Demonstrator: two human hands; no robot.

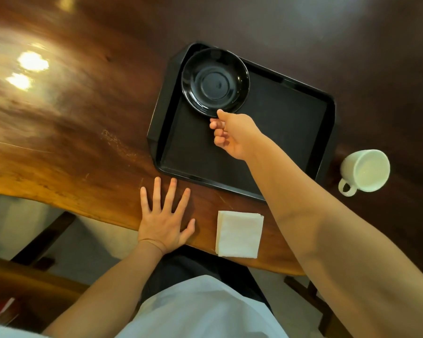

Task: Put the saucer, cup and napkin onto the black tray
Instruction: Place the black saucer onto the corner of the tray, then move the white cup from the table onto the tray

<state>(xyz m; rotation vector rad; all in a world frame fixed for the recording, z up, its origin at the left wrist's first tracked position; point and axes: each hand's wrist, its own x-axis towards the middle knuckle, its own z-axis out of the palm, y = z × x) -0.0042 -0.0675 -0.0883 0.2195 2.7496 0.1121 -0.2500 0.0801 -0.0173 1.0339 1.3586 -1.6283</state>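
Observation:
A black saucer (215,82) is over the far left corner of the black tray (291,132). My right hand (232,134) pinches the saucer's near rim, thumb on top and fingers curled beneath; whether the saucer rests on the tray I cannot tell. A white cup (365,170) stands upright on the wooden table, just right of the tray, handle toward me. A folded white napkin (238,234) lies near the table's front edge, below the tray. My left hand (165,217) rests flat on the table left of the napkin, fingers spread, holding nothing.
The wooden table (71,132) has a curved front edge and bright light reflections at the left. Below the edge I see the floor, a wooden bench or leg at the lower left, and my lap.

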